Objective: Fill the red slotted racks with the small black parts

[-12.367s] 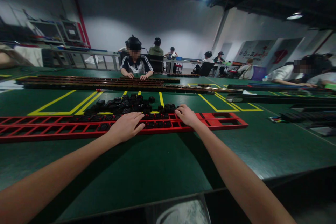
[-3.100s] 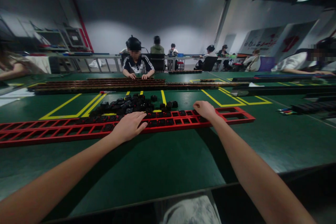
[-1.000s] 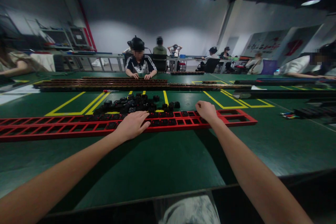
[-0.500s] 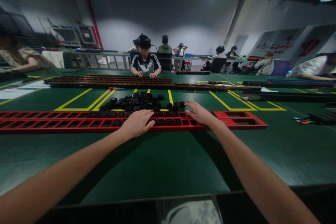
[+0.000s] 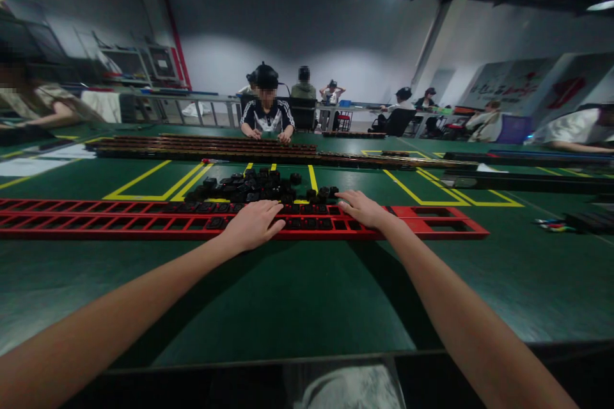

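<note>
A long red frame (image 5: pixel 412 225) with two rows of rectangular slots lies across the green table. Several slots near its middle hold small square black parts (image 5: pixel 309 223). My left hand (image 5: pixel 254 223) rests palm down over the frame, its fingers stretched out and its thumb apart. It covers some of the slots. Over the right part of the frame is my right hand (image 5: pixel 363 208), fingers extended to the left and holding nothing that I can see. Its fingertips are close to a loose black part (image 5: pixel 333 192) behind the frame; whether they touch cannot be told.
A pile of loose black parts (image 5: pixel 252 185) lies behind the frame. Farther back are long dark strips (image 5: pixel 206 148), and dark bars (image 5: pixel 527 179) on the right. Cables with coloured ends (image 5: pixel 556 225) lie at the right. A co-worker (image 5: pixel 267 112) sits opposite; others sit around.
My right hand's fingers have lowered slightly and drawn closer together beside the loose black part. My left hand stays in nearly the same place on the frame.
</note>
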Demonstrator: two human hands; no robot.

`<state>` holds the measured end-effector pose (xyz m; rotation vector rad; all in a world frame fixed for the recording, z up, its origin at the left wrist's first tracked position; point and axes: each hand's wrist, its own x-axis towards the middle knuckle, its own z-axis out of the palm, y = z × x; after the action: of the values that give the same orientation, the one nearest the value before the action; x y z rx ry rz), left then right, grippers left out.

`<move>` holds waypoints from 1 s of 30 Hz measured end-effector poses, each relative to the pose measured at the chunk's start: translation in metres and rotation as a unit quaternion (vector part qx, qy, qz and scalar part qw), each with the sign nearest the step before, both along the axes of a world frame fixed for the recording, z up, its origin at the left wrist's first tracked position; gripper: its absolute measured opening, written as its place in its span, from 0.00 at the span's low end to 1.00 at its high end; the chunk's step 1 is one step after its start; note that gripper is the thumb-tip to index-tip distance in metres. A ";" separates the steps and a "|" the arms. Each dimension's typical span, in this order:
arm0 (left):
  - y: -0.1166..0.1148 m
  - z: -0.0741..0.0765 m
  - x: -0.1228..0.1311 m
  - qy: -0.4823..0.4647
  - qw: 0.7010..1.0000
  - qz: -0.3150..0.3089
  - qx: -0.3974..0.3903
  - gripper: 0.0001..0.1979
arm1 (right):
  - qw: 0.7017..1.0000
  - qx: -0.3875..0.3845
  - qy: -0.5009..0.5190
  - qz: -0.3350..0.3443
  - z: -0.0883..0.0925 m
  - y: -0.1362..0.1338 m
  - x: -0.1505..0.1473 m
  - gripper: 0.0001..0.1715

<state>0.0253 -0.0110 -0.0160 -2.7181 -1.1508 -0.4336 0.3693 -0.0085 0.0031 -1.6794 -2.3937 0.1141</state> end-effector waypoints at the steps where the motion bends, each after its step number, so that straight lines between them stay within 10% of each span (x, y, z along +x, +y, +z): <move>1: 0.000 0.000 0.000 -0.002 1.000 0.001 -0.001 0.27 | 1.000 0.010 0.005 0.006 0.000 0.000 0.000 0.34; 13: 0.001 -0.001 -0.001 -0.005 1.000 -0.005 -0.001 0.28 | 0.968 0.153 0.164 -0.116 -0.005 0.011 0.018 0.31; 30: -0.001 0.000 -0.002 0.004 1.000 -0.003 0.006 0.28 | 0.968 0.033 0.209 -0.137 -0.009 0.013 0.019 0.19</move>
<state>0.0237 -0.0118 -0.0160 -2.7109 -1.1359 -0.4289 0.3886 0.0042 -0.0060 -1.7331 -1.8263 0.3074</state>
